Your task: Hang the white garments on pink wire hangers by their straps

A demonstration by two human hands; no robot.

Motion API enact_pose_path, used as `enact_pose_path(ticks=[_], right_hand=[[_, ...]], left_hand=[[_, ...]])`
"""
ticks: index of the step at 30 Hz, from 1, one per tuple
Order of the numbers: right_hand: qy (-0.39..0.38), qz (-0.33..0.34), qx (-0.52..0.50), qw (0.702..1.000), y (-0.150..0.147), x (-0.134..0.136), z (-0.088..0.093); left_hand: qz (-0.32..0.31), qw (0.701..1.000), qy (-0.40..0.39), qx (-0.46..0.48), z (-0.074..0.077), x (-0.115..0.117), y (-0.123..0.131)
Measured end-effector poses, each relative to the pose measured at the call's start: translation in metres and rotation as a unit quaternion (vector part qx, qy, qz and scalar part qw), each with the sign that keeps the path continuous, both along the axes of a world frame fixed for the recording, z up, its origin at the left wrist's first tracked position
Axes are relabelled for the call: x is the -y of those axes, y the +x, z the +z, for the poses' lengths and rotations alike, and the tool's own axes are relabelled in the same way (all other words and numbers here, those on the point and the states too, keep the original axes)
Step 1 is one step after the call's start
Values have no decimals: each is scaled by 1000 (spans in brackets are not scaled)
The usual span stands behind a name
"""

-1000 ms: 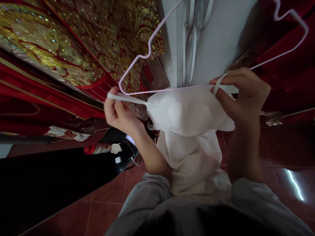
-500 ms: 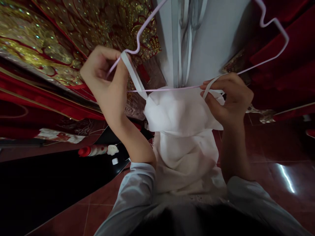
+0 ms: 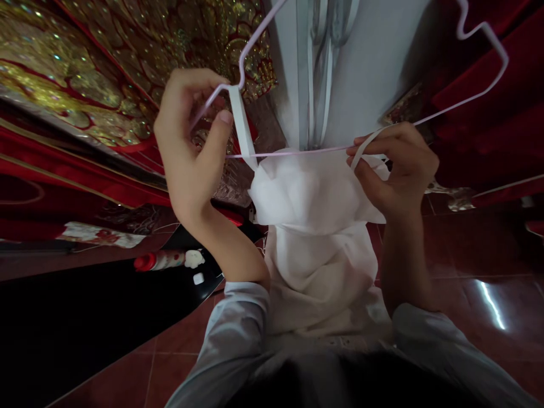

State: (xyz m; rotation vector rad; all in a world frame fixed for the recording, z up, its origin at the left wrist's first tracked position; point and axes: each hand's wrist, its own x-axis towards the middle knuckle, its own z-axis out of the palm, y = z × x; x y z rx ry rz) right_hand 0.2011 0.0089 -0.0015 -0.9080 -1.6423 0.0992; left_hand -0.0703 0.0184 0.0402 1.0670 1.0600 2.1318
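Observation:
A pale pink clothes hanger (image 3: 482,93) spans the view in front of me. My left hand (image 3: 191,136) is curled around its left end, thumb apart from the fingers. One white strap (image 3: 241,122) hangs over the hanger's left notch beside that thumb and runs down to a white garment (image 3: 310,198). With thumb and fingers closed, my right hand (image 3: 395,164) pinches the other white strap (image 3: 364,148) at the hanger's lower bar. The garment drapes below the bar, in front of my body.
Gold-sequined red clothing (image 3: 97,73) hangs on the left, and red fabric (image 3: 476,124) on the right. A black tabletop (image 3: 106,317) at lower left holds a red-capped bottle (image 3: 164,260) and a small white case (image 3: 198,278). Grey-white fabric strips (image 3: 314,73) hang ahead.
My left hand has shifted slightly right, its thumb drawing away from the strap, which now sits in the hanger's notch. The hanger's right end moved slightly right; my right hand stays nearly still.

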Motion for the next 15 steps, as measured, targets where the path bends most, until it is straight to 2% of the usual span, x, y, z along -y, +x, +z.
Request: enact_pose_path(ticks=[6,11,13,15], right_hand=[[-9,17,12,1000,-2,1,-2],[6,22,34,999,-7,4,-2],[37,3,36,999,-1,1,-3],[100,-40,-3,994,15,-8,-4]], left_hand=[[-33,997,-8,63,-24,-6,16],[-108,991,35,65,-38,2,38],[-95,994,22,48,-39,7,48],[-78,996,-1,35,-37,10,52]])
